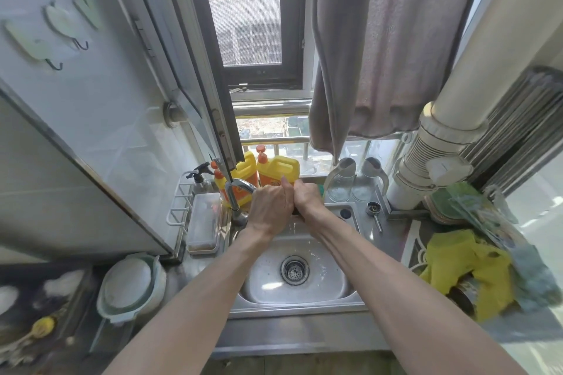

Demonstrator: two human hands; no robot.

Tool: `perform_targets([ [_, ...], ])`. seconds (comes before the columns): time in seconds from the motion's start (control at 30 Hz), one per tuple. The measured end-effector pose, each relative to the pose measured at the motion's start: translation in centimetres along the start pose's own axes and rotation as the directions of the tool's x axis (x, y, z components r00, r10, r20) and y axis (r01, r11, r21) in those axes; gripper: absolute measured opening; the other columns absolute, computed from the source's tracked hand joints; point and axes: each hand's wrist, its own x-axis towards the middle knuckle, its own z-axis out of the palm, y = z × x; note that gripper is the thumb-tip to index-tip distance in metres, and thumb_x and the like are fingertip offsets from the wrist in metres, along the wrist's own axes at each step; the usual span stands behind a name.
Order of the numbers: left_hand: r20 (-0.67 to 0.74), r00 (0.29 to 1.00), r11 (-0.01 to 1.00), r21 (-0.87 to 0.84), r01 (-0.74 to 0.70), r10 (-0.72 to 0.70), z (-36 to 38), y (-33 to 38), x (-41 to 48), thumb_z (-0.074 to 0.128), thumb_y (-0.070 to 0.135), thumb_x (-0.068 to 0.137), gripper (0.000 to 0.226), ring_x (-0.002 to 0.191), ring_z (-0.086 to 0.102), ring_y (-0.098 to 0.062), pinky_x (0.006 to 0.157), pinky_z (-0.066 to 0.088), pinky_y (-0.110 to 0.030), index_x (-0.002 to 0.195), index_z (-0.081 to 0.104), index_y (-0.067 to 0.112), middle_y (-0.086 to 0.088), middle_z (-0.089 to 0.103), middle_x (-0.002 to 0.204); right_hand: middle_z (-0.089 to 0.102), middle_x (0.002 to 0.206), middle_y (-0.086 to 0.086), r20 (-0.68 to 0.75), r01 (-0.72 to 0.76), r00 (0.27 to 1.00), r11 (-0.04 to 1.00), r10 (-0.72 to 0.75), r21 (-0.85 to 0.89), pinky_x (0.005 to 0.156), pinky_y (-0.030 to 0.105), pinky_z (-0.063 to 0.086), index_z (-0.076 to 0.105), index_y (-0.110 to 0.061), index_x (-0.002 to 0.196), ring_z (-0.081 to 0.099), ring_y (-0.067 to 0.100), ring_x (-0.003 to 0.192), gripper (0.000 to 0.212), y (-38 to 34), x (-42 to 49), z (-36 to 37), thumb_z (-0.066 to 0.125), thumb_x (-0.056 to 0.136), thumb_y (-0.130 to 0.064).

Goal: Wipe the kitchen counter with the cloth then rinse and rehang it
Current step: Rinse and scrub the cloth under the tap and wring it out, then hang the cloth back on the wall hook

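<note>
Both of my hands are clenched side by side above the steel sink point(262, 280), just right of the faucet point(240, 184). My left hand point(269, 210) and my right hand point(307, 198) grip the cloth point(296, 214) between them. Only a dark sliver of the cloth shows under my fists; the rest is hidden in my palms. Water drops fall from it toward the drain point(295, 270). No stream runs from the faucet spout.
Yellow detergent bottles point(278, 172) and two glass jugs point(344, 179) stand behind the sink. Yellow gloves point(457, 262) lie on the right counter, a clear box point(204, 222) and a bowl point(131, 283) on the left. Wall hooks point(54, 64) hang at upper left; a grey towel point(380, 39) hangs by the window.
</note>
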Motion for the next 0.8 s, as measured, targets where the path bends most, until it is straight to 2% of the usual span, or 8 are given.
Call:
perform_targets([
  [0.17, -0.004, 1.000, 1.000, 0.010, -0.018, 0.019, 0.2, -0.2, 0.0, 0.003, 0.025, 0.104, 0.070, 0.034, 0.009, 0.010, 0.041, 0.003, -0.009, 0.049, 0.046, 0.019, 0.007, 0.040, 0.036, 0.067, 0.081, 0.017, 0.036, -0.071, 0.997, 0.994, 0.068, 0.085, 0.054, 0.030, 0.047, 0.067, -0.002, 0.096, 0.061, 0.026, 0.067, 0.039, 0.1, -0.1, -0.1, 0.038, 0.105, -0.026],
  [0.3, 0.011, 0.999, 0.999, 0.004, -0.034, 0.034, 0.3, -0.4, 0.0, 0.007, 0.024, 0.107, 0.064, 0.027, 0.024, -0.004, 0.035, 0.014, -0.014, 0.046, 0.028, 0.025, 0.004, 0.043, 0.035, 0.073, 0.092, 0.020, 0.087, -0.111, 0.991, 0.986, 0.100, 0.126, 0.069, 0.040, 0.057, 0.067, -0.005, 0.093, 0.067, 0.029, 0.079, 0.040, 0.3, -0.3, -0.1, 0.037, 0.104, -0.027],
  [0.37, 0.023, 1.000, 1.000, -0.014, -0.016, 0.016, 0.2, -0.5, -0.1, 0.015, 0.018, 0.107, 0.066, 0.028, 0.029, -0.006, 0.038, 0.018, -0.018, 0.044, 0.032, 0.024, 0.001, 0.048, 0.036, 0.071, 0.091, 0.017, 0.096, -0.067, 0.994, 0.992, 0.057, 0.108, 0.071, 0.037, 0.056, 0.069, -0.003, 0.093, 0.066, 0.028, 0.081, 0.043, 0.3, -0.2, -0.2, 0.035, 0.106, -0.026],
  [0.47, 0.091, 0.989, 0.980, -0.149, 0.128, -0.116, 0.0, -0.2, -0.1, 0.024, 0.026, 0.109, 0.067, 0.035, 0.040, -0.004, 0.042, 0.026, -0.014, 0.045, 0.041, 0.020, 0.001, 0.051, 0.045, 0.065, 0.090, 0.009, 0.077, 0.109, 0.991, 0.994, -0.107, -0.029, 0.077, 0.035, 0.046, 0.061, -0.014, 0.074, 0.059, 0.025, 0.088, 0.045, 0.2, 0.6, -0.7, 0.037, 0.109, -0.029],
  [0.57, 0.288, 0.913, 0.840, -0.380, 0.387, -0.290, -0.2, -0.4, -0.3, 0.021, 0.062, 0.103, 0.079, 0.062, 0.065, -0.026, 0.062, 0.050, -0.036, 0.069, 0.066, 0.007, -0.011, 0.067, 0.065, 0.066, 0.098, 0.006, 0.220, 0.245, 0.949, 0.967, -0.226, -0.063, 0.084, 0.033, 0.047, 0.062, -0.015, 0.086, 0.062, 0.023, 0.096, 0.040, 0.6, 1.3, -1.9, 0.047, 0.108, -0.045],
  [0.63, 0.429, 0.838, 0.685, -0.499, 0.530, -0.337, -0.3, -0.9, -0.5, 0.025, 0.078, 0.090, 0.087, 0.081, 0.071, -0.029, 0.072, 0.058, -0.039, 0.093, 0.071, 0.004, -0.015, 0.074, 0.085, 0.071, 0.110, 0.009, 0.321, 0.272, 0.914, 0.962, -0.248, -0.033, 0.091, 0.038, 0.057, 0.064, -0.016, 0.108, 0.070, 0.025, 0.106, 0.049, 1.3, 1.6, -3.3, 0.064, 0.093, -0.063],
  [0.7, 0.547, 0.769, 0.561, -0.541, 0.626, -0.331, -0.8, -1.4, -0.7, 0.033, 0.073, 0.091, 0.079, 0.088, 0.070, -0.022, 0.068, 0.057, -0.026, 0.113, 0.064, 0.004, -0.013, 0.072, 0.101, 0.074, 0.121, 0.009, 0.397, 0.286, 0.879, 0.958, -0.265, 0.005, 0.102, 0.047, 0.056, 0.061, -0.026, 0.128, 0.072, 0.025, 0.114, 0.069, 2.3, 2.3, -4.7, 0.081, 0.075, -0.066],
  [0.8, 0.617, 0.718, 0.457, -0.564, 0.688, -0.322, -1.4, -2.3, -1.0, 0.044, 0.054, 0.101, 0.051, 0.071, 0.069, -0.008, 0.053, 0.050, -0.015, 0.122, 0.053, 0.008, -0.005, 0.069, 0.097, 0.070, 0.132, 0.004, 0.462, 0.340, 0.835, 0.941, -0.298, -0.008, 0.111, 0.048, 0.049, 0.059, -0.036, 0.139, 0.066, 0.023, 0.126, 0.070, 2.7, 2.6, -6.3, 0.088, 0.076, -0.035],
])
